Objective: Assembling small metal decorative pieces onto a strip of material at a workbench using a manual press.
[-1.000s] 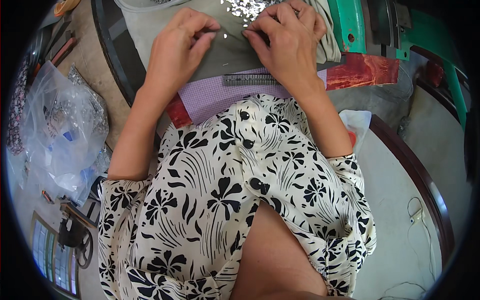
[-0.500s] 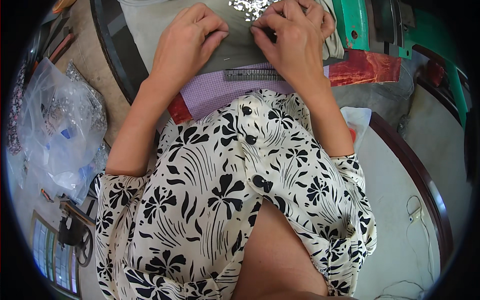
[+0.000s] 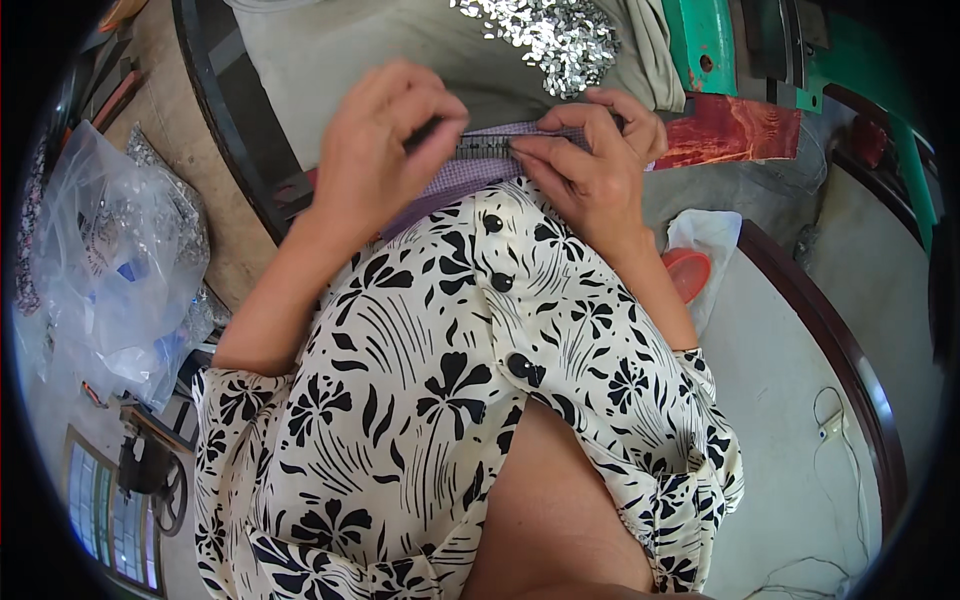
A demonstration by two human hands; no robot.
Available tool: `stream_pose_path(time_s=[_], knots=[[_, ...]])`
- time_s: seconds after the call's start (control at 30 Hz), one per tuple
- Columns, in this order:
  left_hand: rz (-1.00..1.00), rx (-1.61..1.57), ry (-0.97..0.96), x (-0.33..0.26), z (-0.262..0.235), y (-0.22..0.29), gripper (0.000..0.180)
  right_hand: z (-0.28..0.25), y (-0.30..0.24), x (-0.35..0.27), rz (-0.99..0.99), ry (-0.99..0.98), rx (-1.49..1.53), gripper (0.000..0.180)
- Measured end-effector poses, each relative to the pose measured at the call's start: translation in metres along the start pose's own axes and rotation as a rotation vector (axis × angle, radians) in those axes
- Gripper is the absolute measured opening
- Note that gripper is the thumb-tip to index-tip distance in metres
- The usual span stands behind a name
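A narrow dark toothed strip (image 3: 483,147) lies along the near edge of the work surface, over purple checked cloth (image 3: 450,182). My right hand (image 3: 598,165) is closed at its right end, thumb and fingers pressed on it and covering that part. My left hand (image 3: 385,140) hovers at the strip's left end with fingers curled. Motion smears its fingertips, so I cannot make out anything between them. Just beyond my right hand, a pile of small shiny silver pieces (image 3: 570,50) sits on grey-green cloth (image 3: 320,60).
Green metal framing (image 3: 700,40) and a red patterned board (image 3: 735,132) stand at the right. A red round object (image 3: 687,275) rests on a white bag below. Clear plastic bags (image 3: 110,260) fill the left side, and cables (image 3: 850,450) trail at lower right.
Both hands have drawn back toward me from the grey-green cloth, to the toothed strip. The silver pile, partly hidden before by my right hand, shows more fully.
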State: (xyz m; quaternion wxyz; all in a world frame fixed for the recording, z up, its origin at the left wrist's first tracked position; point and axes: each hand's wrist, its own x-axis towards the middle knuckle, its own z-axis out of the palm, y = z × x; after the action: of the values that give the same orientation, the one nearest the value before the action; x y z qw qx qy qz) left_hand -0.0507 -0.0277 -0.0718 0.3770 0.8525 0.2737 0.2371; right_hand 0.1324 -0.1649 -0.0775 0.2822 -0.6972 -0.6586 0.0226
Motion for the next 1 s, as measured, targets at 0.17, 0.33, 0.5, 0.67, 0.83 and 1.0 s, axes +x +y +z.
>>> stream_pose_path(time_s=[0.17,0.33,0.5,0.67,0.83,1.0], knots=[[0.075,0.084,-0.072,-0.013,0.017,0.006,0.014,-0.004,0.015,0.017,0.056,-0.043,0.138,0.012],[0.077,0.149,-0.028,-0.016,0.026,0.006,0.014,0.004,0.023,0.055,-0.027,0.107,-0.029,0.011],[0.028,0.127,-0.029,-0.017,0.025,0.008,0.013,0.012,0.016,0.088,0.033,-0.006,0.061,0.012],[0.013,0.025,-0.035,-0.007,0.017,0.008,0.013,0.043,0.035,0.092,-0.328,0.445,0.045,0.013],[-0.026,0.015,0.08,0.025,0.001,-0.004,0.012,0.003,0.004,0.082,-0.037,0.016,-0.126,0.013],[0.028,0.171,-0.013,0.049,0.006,-0.013,0.014,0.015,0.019,0.054,-0.081,0.103,-0.159,0.015]])
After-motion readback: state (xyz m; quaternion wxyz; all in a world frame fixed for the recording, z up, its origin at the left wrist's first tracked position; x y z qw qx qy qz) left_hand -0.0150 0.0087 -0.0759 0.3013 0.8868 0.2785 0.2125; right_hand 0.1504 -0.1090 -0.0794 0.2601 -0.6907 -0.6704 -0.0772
